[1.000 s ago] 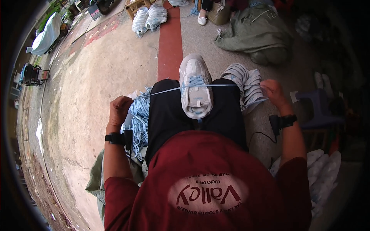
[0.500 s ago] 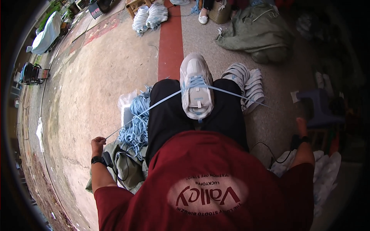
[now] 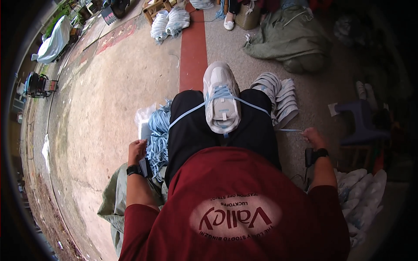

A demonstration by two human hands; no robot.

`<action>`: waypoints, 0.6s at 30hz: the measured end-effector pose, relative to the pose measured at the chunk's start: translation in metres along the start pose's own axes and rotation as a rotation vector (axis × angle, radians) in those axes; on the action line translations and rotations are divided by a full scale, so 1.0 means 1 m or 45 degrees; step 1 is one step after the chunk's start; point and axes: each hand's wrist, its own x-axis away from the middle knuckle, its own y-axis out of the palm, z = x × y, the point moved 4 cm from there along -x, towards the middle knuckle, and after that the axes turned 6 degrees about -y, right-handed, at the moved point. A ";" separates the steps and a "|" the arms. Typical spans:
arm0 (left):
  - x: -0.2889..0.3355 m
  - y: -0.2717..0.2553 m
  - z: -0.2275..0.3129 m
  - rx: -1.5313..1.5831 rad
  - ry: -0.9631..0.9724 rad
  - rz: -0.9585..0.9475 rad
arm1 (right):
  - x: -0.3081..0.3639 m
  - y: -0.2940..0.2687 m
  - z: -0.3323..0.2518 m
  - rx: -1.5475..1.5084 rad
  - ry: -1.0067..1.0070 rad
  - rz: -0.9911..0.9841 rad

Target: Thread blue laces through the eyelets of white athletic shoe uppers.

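A white and light grey sneaker (image 3: 221,104) rests across my thighs, toe pointing away, with a light blue shoelace (image 3: 186,115) threaded through its upper eyelets. The lace's two loose ends run out slackly to either side. On the right, beyond my thigh, my right hand (image 3: 314,137) pinches one end between closed fingers. Just left of a heap of blue laces (image 3: 157,145), my left hand (image 3: 138,150) is closed in a pinch on the other end, whose last stretch blends into the heap.
Stacked pale shoe parts (image 3: 278,98) lie beyond my right thigh. White shoes (image 3: 363,191) are piled by my right elbow, and green cloth (image 3: 115,204) lies by my left. Farther off are a large green sack (image 3: 291,39), a dark stool (image 3: 359,124) and another person's foot (image 3: 228,22).
Both hands have come inward toward my legs. The right lace end hung free of my right hand and is now pinched in it. The lace has gone from taut to slack on the left.
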 end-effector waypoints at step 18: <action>0.040 0.264 0.140 -0.135 0.681 -0.799 | -0.009 0.225 -0.282 -0.339 -1.122 0.113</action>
